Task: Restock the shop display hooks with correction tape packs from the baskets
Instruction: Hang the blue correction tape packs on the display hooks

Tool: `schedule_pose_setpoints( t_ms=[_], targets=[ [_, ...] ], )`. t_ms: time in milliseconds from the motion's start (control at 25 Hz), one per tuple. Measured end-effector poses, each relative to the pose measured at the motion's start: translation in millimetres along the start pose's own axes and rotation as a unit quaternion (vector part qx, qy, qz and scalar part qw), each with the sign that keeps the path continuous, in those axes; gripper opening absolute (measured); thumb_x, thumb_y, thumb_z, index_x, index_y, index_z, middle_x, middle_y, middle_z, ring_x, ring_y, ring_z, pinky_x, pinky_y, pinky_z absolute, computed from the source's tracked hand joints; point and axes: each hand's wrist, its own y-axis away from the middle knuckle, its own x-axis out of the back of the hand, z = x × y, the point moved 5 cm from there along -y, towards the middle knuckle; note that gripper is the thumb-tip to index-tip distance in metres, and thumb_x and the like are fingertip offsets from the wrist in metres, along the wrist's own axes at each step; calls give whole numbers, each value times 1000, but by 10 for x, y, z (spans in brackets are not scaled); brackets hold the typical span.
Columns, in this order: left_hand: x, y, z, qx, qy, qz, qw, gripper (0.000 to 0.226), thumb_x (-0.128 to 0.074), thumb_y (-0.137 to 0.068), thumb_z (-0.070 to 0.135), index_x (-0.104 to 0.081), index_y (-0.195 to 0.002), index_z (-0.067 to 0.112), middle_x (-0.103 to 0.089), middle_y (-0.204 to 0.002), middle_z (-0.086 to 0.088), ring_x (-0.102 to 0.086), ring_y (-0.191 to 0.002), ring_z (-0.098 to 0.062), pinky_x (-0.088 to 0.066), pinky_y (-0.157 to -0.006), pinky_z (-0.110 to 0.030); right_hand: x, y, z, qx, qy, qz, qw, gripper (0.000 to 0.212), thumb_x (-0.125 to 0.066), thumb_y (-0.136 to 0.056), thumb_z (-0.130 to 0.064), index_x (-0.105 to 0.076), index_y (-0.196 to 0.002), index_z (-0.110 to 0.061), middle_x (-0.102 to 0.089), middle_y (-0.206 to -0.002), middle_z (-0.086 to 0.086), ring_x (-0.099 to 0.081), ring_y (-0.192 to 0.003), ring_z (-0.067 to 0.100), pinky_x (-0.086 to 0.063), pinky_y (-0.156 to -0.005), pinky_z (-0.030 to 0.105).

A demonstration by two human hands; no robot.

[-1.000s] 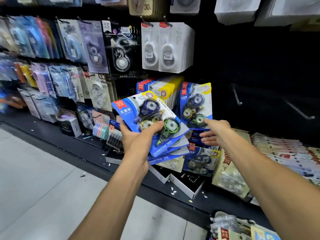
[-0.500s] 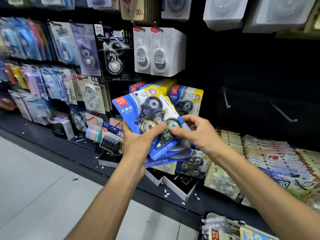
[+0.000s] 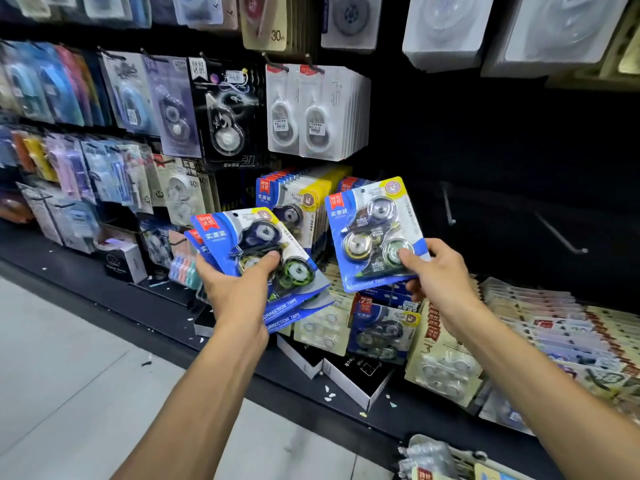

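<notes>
My left hand (image 3: 239, 289) grips a fanned stack of blue correction tape packs (image 3: 294, 299), thumb across the top pack's blister. My right hand (image 3: 440, 275) pinches a single blue and yellow correction tape pack (image 3: 372, 233) by its lower right corner and holds it upright in front of the display. Behind it a row of the same packs (image 3: 294, 199) hangs on a hook. To the right, two bare metal hooks (image 3: 448, 209) (image 3: 561, 237) stick out of the black wall. A basket (image 3: 450, 459) with packs shows at the bottom edge.
Other stationery packs hang in rows to the left and above, white ones (image 3: 315, 112) right over the blue row. The black shelf ledge (image 3: 433, 419) carries open black boxes (image 3: 360, 372) and rows of flat packs (image 3: 547, 327) at the right. Grey floor (image 3: 69, 375) lies at lower left.
My right hand took the top pack off the stack in my left hand and lifted it up and to the right. The left hand's stack dropped slightly.
</notes>
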Motion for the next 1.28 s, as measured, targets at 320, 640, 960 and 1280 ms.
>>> schedule_pose_setpoints(
  t_ms=[320, 640, 960, 1280],
  targets=[
    [-21, -1, 2, 2, 12, -32, 999, 91, -86, -76, 9, -37, -149, 34, -65, -127, 7, -70, -106, -19, -61, -88, -48, -33, 150, -10, 58, -3, 72, 996, 10, -65, -93, -37, -63, -92, -28, -71, -96, 1, -65, -78, 26, -54, -76, 48],
    [-33, -1, 6, -7, -1, -39, 999, 97, -89, -73, 13, -36, -150, 35, -65, -129, 8, -68, -109, -19, -60, -90, -48, -56, 140, -42, 115, 41, 114, 986, 25, -65, -96, -34, -57, -119, -31, -65, -96, -13, -65, -84, 11, -49, -66, 26],
    [-53, 28, 22, -18, -12, -57, 998, 83, -86, -78, 10, -42, -145, 30, -68, -123, 9, -69, -99, -7, -58, -63, -18, -272, -402, 215, -24, 60, 62, 996, 38, -61, -97, -12, -59, -132, -26, -69, -102, 7, -61, -73, 19, -52, -59, 35],
    [-87, 31, 13, 16, -39, -89, 995, 107, -96, -55, 28, -42, -146, 37, -71, -123, 10, -72, -106, -19, -59, -93, -47, -531, -125, 193, -69, -38, -95, 992, 41, -61, -98, -39, -57, -133, -19, -71, -110, 4, -67, -89, 19, -54, -70, 33]
  ],
)
